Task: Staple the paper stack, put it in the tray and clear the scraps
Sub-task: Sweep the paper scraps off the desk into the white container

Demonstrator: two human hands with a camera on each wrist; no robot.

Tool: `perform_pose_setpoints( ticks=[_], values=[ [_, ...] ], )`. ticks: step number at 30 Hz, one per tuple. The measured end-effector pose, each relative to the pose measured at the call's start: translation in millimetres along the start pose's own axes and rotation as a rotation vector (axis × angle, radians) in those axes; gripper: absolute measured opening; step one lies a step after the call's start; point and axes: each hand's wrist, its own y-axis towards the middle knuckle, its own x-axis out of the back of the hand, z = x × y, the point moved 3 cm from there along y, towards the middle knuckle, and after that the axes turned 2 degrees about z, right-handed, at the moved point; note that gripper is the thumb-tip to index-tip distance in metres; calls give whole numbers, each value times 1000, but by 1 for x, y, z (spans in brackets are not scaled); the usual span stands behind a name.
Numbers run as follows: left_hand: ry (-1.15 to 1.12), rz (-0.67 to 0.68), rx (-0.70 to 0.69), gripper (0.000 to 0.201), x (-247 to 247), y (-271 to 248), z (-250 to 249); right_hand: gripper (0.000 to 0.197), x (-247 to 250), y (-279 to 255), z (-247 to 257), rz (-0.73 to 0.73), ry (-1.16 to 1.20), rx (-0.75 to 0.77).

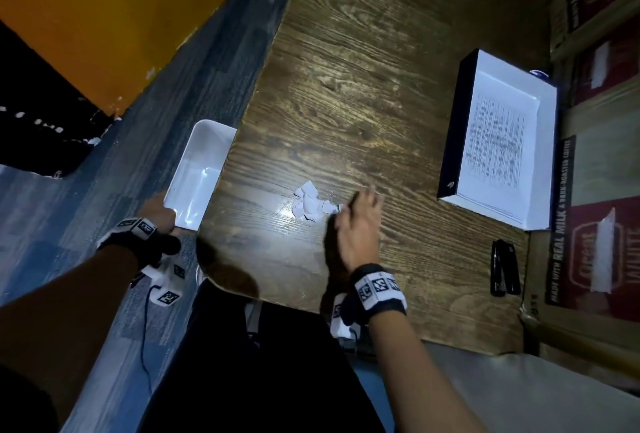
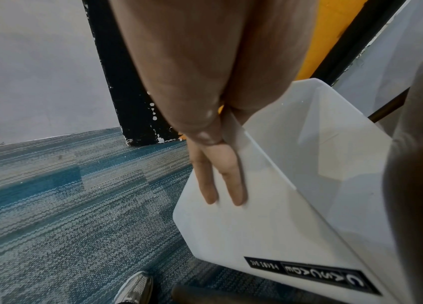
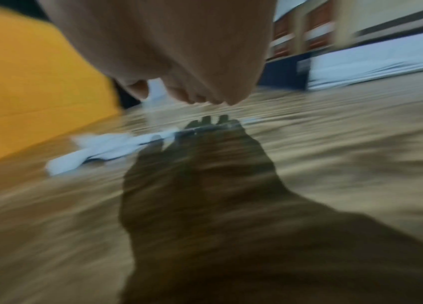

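Observation:
White paper scraps (image 1: pixel 309 202) lie crumpled in the middle of the wooden table (image 1: pixel 363 86); they show blurred in the right wrist view as scraps (image 3: pixel 101 148). My right hand (image 1: pixel 356 221) is just right of them, fingers spread, its edge near the pile. My left hand (image 1: pixel 157 216) grips the near end of a white plastic bin (image 1: pixel 201 169) held against the table's left edge; fingers (image 2: pixel 221 174) lie on the bin (image 2: pixel 296 185) outside, thumb over the rim. The printed paper stack (image 1: pixel 498 142) lies in the dark-sided tray (image 1: pixel 453 128) at right. A black stapler (image 1: pixel 505 266) sits nearer me.
Cardboard cartons (image 1: pixel 602 155) line the table's right side. An orange panel (image 1: pixel 114 17) and blue carpet (image 1: pixel 86 207) are left of the table. My shoe (image 2: pixel 135 288) is on the carpet below the bin.

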Motion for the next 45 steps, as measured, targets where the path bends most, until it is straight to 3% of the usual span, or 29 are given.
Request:
perform_pose_setpoints(
  ticks=[3, 5, 12, 15, 17, 19, 22, 28, 30, 35, 37, 40, 42, 45],
  values=[
    [23, -6, -8, 45, 2, -2, -3, 65, 21, 1, -44, -100, 3, -290],
    [10, 4, -13, 45, 2, -3, -6, 66, 16, -3, -45, -82, -18, -356],
    [-10, 36, -26, 48, 4, 0, -1, 68, -47, -33, 46, 127, -15, -39],
    [-9, 37, -12, 47, 4, 3, 0, 65, -51, -36, 55, 170, 75, 95],
    [-4, 32, -1, 47, 4, 3, 1, 65, -37, -26, 40, 83, 55, 72],
    [11, 23, 4, 47, 4, 4, 3, 66, -19, -11, 17, -16, 8, -72],
    [6, 18, 19, 50, 4, 10, 8, 67, -15, -2, 2, 13, -65, -197],
    [21, 16, 15, 52, 0, 16, 8, 64, -42, -27, 47, 196, -59, 140],
    [-19, 0, 36, 52, -2, 22, 13, 60, -22, -12, 37, 135, 21, 153],
    [3, 4, -9, 49, -1, 21, 10, 61, 62, 87, -26, -105, 2, -69],
    [-22, -15, -9, 48, -1, 21, 10, 62, 81, 115, -48, -98, -56, -189],
    [-55, -26, 48, 47, -2, 20, 13, 64, 68, 121, -46, -53, -102, -276],
    [-84, -15, 15, 49, -2, 21, 13, 66, 41, 105, -21, -14, -120, -206],
    [-85, -1, -46, 51, -1, 22, 12, 68, -5, 66, 25, 95, -104, 22]
  ],
)
